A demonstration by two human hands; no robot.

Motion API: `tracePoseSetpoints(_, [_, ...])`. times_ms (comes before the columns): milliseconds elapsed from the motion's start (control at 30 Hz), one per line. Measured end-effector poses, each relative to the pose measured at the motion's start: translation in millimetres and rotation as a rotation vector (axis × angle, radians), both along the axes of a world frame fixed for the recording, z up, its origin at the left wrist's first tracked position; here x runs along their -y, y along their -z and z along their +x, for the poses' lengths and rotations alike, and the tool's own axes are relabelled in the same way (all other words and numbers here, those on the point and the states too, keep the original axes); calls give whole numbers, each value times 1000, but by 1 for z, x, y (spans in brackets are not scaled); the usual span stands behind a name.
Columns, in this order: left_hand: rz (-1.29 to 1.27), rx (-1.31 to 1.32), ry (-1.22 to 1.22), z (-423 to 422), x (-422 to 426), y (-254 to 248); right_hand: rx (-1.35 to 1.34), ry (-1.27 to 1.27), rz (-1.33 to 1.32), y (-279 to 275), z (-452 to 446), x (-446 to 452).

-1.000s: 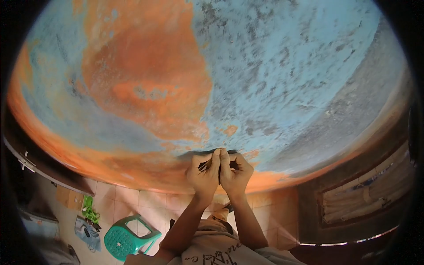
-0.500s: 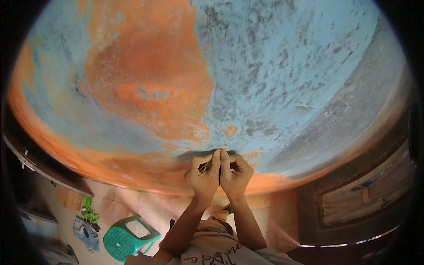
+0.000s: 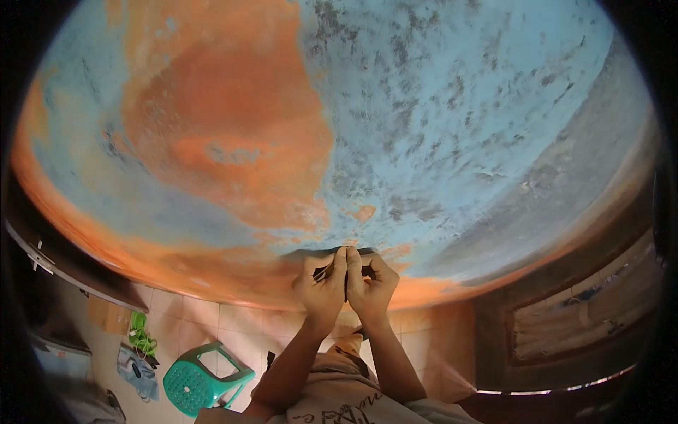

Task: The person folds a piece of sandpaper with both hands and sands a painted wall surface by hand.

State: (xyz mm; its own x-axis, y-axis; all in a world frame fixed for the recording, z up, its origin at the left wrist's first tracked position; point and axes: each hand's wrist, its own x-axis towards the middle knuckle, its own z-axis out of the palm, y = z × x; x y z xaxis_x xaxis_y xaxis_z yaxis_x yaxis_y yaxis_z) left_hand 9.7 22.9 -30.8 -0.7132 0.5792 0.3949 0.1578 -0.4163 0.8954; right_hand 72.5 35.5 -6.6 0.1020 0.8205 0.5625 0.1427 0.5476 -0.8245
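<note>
My left hand (image 3: 322, 288) and my right hand (image 3: 370, 284) are side by side, thumbs together, just in front of a painted wall (image 3: 233, 106). Both are closed in a pinch, with fingertips pointing toward the wall. A thin light line shows in the gap of my left hand's curled fingers, too small to name. Whatever the fingertips hold, if anything, is hidden. Orange paint covers the wall's left part and lower band; worn, dark-spotted light blue covers the right. The hands cast a shadow on the wall; I cannot tell whether they touch it.
A green plastic stool (image 3: 194, 381) lies tipped over on the tiled floor (image 3: 236, 319) at the lower left. Beside it are a bright green coiled cord (image 3: 141, 336), a blue plastic bag (image 3: 138, 374) and a cardboard box (image 3: 107, 316). A dark wooden frame (image 3: 494, 339) stands on the right.
Both hands sit slightly lower and farther left in the view, still pinched together. The view of the wall has shifted slightly too.
</note>
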Motion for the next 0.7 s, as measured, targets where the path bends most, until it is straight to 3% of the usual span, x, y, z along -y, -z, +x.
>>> tracePoseSetpoints(500, [83, -98, -34, -7, -2, -8, -5, 10, 49, 1, -4, -1])
tracePoseSetpoints(700, [84, -24, -24, -2, -1, -6, 4, -13, 57, -4, -1, -3])
